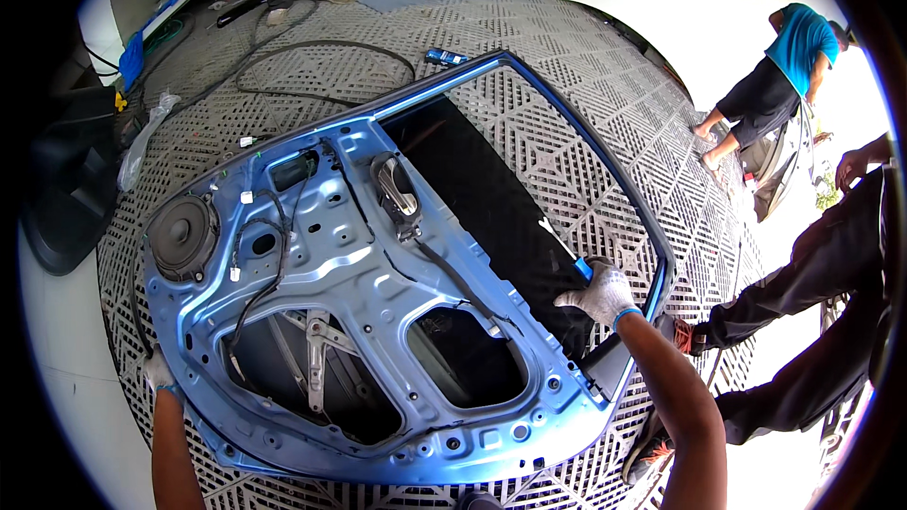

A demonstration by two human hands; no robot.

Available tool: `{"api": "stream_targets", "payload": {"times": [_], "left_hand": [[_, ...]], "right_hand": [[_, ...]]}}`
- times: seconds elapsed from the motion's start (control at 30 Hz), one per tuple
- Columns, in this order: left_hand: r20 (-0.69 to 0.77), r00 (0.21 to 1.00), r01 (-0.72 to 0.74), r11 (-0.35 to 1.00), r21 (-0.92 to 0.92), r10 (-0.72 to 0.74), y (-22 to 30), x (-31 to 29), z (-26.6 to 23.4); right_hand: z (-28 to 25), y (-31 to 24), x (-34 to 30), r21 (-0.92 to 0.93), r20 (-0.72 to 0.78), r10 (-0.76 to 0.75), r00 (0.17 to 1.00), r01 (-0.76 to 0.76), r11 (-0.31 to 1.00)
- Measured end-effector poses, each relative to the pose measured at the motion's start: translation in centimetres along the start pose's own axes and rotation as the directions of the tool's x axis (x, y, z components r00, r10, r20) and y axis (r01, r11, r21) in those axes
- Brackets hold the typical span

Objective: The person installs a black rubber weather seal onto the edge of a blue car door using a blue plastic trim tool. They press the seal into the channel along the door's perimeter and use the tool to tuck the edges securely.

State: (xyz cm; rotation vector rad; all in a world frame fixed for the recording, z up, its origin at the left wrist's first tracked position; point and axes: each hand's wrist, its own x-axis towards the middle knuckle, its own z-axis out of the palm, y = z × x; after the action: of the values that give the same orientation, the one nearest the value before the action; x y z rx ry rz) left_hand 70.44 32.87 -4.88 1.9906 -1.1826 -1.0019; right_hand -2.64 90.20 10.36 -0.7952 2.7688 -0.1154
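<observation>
Head view, left hand [158, 370] at door [354, 274], hold unclear

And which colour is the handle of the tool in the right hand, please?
The handle in the right hand is blue, best seen in the head view.

Whitish fabric gloves [610, 298] with blue cuffs [624, 318] cover both hands [603, 294], forearms [682, 392] bare.

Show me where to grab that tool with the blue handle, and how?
Probably by its blue handle, coming from the picture's lower right, where the right hand is. The pale shaft points up-left to a tip that looks forked, so that end seems worse to hold.
</observation>
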Motion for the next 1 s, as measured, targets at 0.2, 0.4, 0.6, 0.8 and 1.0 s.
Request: {"api": "stream_targets", "payload": {"times": [0.2,0.4,0.6,0.8,1.0], "left_hand": [[0.111,0.986,-0.085,0.950,-0.301,0.124,0.0,-3.0,1.2],[0.278,0.953,-0.045,0.960,-0.278,0.125,2.4,-7.2,-2.1],[0.484,0.852,-0.069,0.960,-0.272,0.198,1.7,-5.9,-4.0],[0.553,0.823,0.040,0.956,-0.289,0.132,4.7,-8.5,-7.0],[0.514,0.826,0.088,0.846,-0.526,0.233,0.7,-6.6,-6.0]], "right_hand": [[-0.7,-1.0,-7.8,0.127,-0.219,0.108,0.970,-0.081,0.989],[-6.2,-7.1,-19.3,0.186,-0.074,0.083,0.994,-0.068,0.980],[-14.6,-18.2,-28.2,0.157,0.103,-0.196,0.975,0.179,0.971],[-13.7,-33.9,-31.7,0.239,0.250,-0.546,0.800,0.496,0.835],[-3.5,-47.1,-34.3,0.324,-0.049,-0.871,0.489,0.832,0.449]]}}
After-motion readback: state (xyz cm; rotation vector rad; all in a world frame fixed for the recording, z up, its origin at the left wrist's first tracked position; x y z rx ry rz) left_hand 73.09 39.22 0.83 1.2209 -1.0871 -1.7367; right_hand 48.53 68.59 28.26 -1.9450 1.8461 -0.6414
